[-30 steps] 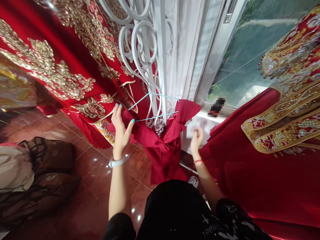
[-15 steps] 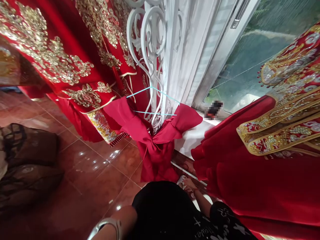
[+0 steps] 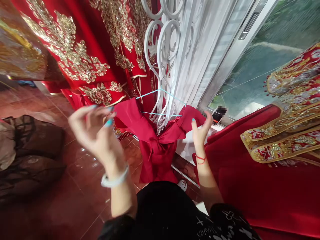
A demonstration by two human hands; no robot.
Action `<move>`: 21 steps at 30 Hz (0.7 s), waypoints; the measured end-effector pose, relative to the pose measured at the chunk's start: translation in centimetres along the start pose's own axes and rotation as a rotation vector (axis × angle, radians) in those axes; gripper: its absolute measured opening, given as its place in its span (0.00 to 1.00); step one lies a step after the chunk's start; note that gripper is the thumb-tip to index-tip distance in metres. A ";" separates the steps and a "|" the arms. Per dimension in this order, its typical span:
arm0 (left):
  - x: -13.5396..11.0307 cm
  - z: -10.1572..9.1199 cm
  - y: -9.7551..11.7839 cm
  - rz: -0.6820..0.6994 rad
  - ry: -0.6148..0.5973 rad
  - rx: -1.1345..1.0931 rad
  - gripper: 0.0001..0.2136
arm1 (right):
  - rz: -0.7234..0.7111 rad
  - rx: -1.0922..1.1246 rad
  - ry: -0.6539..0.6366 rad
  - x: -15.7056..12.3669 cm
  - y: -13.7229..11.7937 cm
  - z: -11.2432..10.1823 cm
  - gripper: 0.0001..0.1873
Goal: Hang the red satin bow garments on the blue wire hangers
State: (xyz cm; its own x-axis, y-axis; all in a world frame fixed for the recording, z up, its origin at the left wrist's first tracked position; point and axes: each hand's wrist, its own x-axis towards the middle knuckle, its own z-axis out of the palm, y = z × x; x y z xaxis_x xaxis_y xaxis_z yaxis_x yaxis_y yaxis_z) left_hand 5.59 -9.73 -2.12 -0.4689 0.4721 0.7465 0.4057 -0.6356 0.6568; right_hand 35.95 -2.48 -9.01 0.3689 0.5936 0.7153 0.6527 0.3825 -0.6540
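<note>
Free room lies over the floor (image 3: 87,186) left of the red dress (image 3: 160,155); white scrollwork (image 3: 159,46) stands behind.

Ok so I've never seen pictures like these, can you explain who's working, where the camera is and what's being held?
There's no machine: these are a person's bare hands. Every picture comes from one camera worn on the person's head, looking forward and down. A red dress hangs on a pale blue hanger in front of a white metal frame. The left hand is blurred near one shoulder of the dress, so I can't tell if it grips anything. The right hand is open by the other shoulder. Dark bags lie on the tiled floor, and a phone is beside the window.
</note>
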 end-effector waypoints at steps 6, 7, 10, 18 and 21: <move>2.9 7.0 -6.6 -0.222 -0.093 0.636 0.28 | 0.059 -0.295 -0.233 4.3 -3.2 5.4 0.15; 3.0 7.5 -7.4 -0.225 -0.102 0.699 0.26 | 0.052 -0.325 -0.255 4.4 -3.2 5.9 0.15; 2.9 7.4 -8.7 -0.219 -0.143 0.793 0.23 | -0.018 -0.383 -0.326 4.7 -2.5 6.0 0.17; 2.8 5.6 -7.9 -0.143 -0.284 0.859 0.25 | -0.079 -0.399 -0.450 5.5 -1.7 4.3 0.19; 2.7 5.6 -7.7 -0.144 -0.299 0.890 0.26 | -0.086 -0.347 -0.446 5.6 -1.8 4.2 0.16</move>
State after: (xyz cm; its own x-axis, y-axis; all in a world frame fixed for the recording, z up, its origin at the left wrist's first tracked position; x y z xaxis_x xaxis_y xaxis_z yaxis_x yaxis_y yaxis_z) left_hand 5.57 -0.16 -4.54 -0.3910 0.7246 0.5675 0.8664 0.0816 0.4927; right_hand 34.08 3.09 -4.83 0.0390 0.8410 0.5396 0.8750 0.2320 -0.4248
